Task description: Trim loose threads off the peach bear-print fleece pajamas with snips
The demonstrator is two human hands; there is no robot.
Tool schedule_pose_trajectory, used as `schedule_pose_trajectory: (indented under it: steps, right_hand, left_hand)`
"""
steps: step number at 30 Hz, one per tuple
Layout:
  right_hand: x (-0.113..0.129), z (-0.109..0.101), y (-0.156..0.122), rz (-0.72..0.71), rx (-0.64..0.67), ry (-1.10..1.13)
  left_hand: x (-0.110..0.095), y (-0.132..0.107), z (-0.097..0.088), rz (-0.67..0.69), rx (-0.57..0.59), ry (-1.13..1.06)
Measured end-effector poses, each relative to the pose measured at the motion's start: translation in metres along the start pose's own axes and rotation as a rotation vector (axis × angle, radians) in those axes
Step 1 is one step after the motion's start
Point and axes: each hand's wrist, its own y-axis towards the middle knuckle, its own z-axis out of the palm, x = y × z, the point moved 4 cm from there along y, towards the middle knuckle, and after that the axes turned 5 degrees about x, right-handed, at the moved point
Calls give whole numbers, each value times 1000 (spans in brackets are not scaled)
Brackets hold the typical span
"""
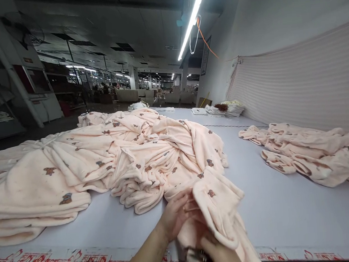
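Left hand (pixel 175 217): fingers (pixel 180 201) bent against pale-peach fleece piece (pixel 221 204), grip unclear. Right hand (pixel 218 252): blurred, partly beneath fleece flap; cannot tell whether closed. Fleece piece at near edge of white desk (pixel 281 215). Motif-printed fleece heap (pixel 85 166) beyond, leftward; more folded fleece (pixel 310 144) well apart, right.

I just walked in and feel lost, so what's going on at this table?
A person has both hands on a pale pink, bear-print cloth at the near edge of the table. The left hand is at its folded edge; the right hand is lower down, near a dark thing too blurred to name. A big heap of similar cloth lies ahead and to the left, and a smaller pile lies on the right.
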Motion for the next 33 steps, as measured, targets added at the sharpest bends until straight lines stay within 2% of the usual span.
schedule_pose_trajectory:
  steps: [2,4,6,9,11,13,15,18,23,25,28,30,33]
  right_hand:
    - [-11,-23,16,104,-58,283]
    - [-16,-38,30,193,-119,527]
    - [-13,-42,40,227,-108,725]
    - [-3,-41,44,177,-71,860]
    - [-1,-46,40,135,-134,765]
    - [-4,-56,35,99,-186,563]
    - [-6,-63,29,70,-148,357]
    - [-6,-69,20,66,-68,163]
    - [6,-63,11,3,-136,-147]
    - [3,-56,13,22,-179,-192]
    - [-10,-48,24,86,-222,-104]
    - [-19,-51,34,146,-269,-74]
    - [-26,-61,43,249,-285,-111]
  left_hand:
    - [2,-28,-15,89,-139,47]
    - [15,-51,-20,117,-219,103]
    - [34,-60,-13,82,-195,166]
    - [48,-55,4,149,-150,208]
    - [46,-49,9,175,-140,210]
    - [40,-47,8,172,-122,269]
    - [33,-49,3,183,-115,345]
    - [30,-54,-3,195,-140,417]
    - [31,-59,-1,194,-179,386]
    - [28,-60,-2,205,-206,304]
    - [26,-58,-3,188,-206,294]
    - [27,-53,-2,108,-154,298]
    - [30,-45,2,-6,-98,98]
